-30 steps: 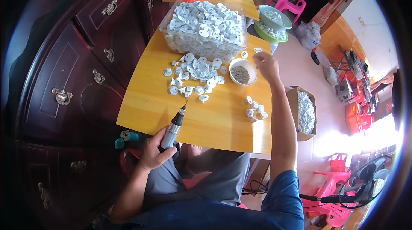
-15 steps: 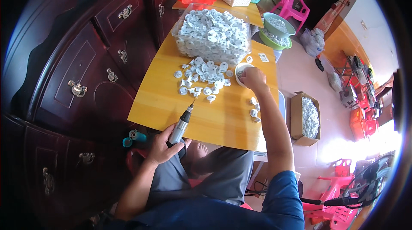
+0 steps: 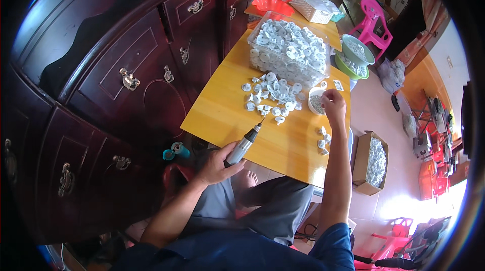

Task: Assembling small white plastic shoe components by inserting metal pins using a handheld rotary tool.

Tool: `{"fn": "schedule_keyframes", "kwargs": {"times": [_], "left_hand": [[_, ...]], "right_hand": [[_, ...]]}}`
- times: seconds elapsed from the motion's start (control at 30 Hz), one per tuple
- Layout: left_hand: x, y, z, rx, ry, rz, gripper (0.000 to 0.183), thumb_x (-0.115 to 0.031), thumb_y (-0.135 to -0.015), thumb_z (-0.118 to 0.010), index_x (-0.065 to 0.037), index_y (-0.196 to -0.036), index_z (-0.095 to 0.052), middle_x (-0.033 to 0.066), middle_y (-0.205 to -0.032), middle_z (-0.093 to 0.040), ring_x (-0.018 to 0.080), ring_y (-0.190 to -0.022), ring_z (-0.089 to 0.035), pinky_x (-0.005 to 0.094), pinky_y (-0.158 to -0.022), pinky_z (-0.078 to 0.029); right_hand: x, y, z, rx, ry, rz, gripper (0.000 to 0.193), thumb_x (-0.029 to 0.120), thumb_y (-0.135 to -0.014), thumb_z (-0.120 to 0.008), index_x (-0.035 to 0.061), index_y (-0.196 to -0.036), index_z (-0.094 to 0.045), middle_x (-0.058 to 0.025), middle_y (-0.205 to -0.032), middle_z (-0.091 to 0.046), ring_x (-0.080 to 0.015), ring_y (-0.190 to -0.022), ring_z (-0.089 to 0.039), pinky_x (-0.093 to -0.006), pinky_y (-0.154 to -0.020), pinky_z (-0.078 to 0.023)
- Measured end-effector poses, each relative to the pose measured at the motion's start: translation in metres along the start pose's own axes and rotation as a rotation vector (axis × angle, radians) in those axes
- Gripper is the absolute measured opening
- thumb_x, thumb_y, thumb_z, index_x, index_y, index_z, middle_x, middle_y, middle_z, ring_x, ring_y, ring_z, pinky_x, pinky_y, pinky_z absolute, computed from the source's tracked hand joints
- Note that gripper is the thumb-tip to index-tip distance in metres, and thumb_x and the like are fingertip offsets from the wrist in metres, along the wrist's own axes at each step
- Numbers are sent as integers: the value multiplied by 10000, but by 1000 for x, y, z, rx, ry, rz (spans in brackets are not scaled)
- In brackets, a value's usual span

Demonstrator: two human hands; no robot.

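My left hand (image 3: 220, 164) is wrapped round an electric screwdriver (image 3: 244, 145), its thin bit slanting up over the near edge of the yellow table (image 3: 212, 112). At the table's right side, my right hand (image 3: 334, 105) is closed in a pinch beside a white bowl (image 3: 317, 102) of small grey metal pieces, perhaps screws. What its fingertips hold is too small to make out. A loose pile of white round plastic parts (image 3: 275, 91) lies left of the bowl. Several similar white parts (image 3: 323, 140) sit nearer me, by my right forearm.
Behind the pile stands a clear plastic bin (image 3: 288, 51) heaped with white parts. Dark wooden drawers (image 3: 126, 79) line the left. To the right, a cardboard box (image 3: 371, 162) of white parts rests on the floor, with stacked basins (image 3: 356, 54) farther back.
My right hand has lifted out of the white bowl to its right rim, fingers pinched. The view has swung left, shifting everything rightward. My left hand still grips the screwdriver.
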State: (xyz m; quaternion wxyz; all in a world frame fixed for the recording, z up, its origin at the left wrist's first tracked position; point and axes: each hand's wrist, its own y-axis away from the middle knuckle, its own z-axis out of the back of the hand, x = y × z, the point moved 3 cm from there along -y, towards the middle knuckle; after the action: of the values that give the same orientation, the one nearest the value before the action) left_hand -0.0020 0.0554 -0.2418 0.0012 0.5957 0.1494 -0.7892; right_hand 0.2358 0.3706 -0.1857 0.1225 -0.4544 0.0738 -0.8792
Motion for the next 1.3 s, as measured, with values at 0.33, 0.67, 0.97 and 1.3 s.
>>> {"fn": "schedule_keyframes", "kwargs": {"times": [0.33,0.67,0.97,1.3], "left_hand": [[1,4,-4,47,10,-37,553,-161,-805,-714,-5,-1302,-526,98,-929,-693,172,-862,-690,309,-796,-525],[-2,8,-4,85,-49,-52,557,-156,-818,-708,-8,-1317,-510,75,-904,-702,176,-837,-696,311,-791,-536],[-4,10,-4,104,-70,-59,551,-155,-824,-702,-8,-1319,-510,82,-927,-708,177,-857,-700,310,-801,-535],[-8,11,-5,92,-46,-40,489,-168,-837,-710,-2,-1269,-554,124,-952,-705,163,-883,-697,302,-792,-525]], "right_hand": [[20,115,-72,447,-703,-202,115,153,-938,-629,61,-1006,-642,-32,-912,-699,-102,-750,-648,-229,-656,-499],[37,135,-91,576,-913,-326,83,115,-921,-659,80,-996,-655,14,-867,-649,-90,-777,-638,-235,-726,-524],[39,138,-92,547,-886,-343,119,83,-882,-675,60,-997,-653,1,-858,-652,-98,-762,-629,-254,-731,-523],[34,138,-94,663,-919,-285,172,141,-901,-687,61,-1048,-651,-11,-903,-661,-119,-809,-648,-272,-741,-531]]}}
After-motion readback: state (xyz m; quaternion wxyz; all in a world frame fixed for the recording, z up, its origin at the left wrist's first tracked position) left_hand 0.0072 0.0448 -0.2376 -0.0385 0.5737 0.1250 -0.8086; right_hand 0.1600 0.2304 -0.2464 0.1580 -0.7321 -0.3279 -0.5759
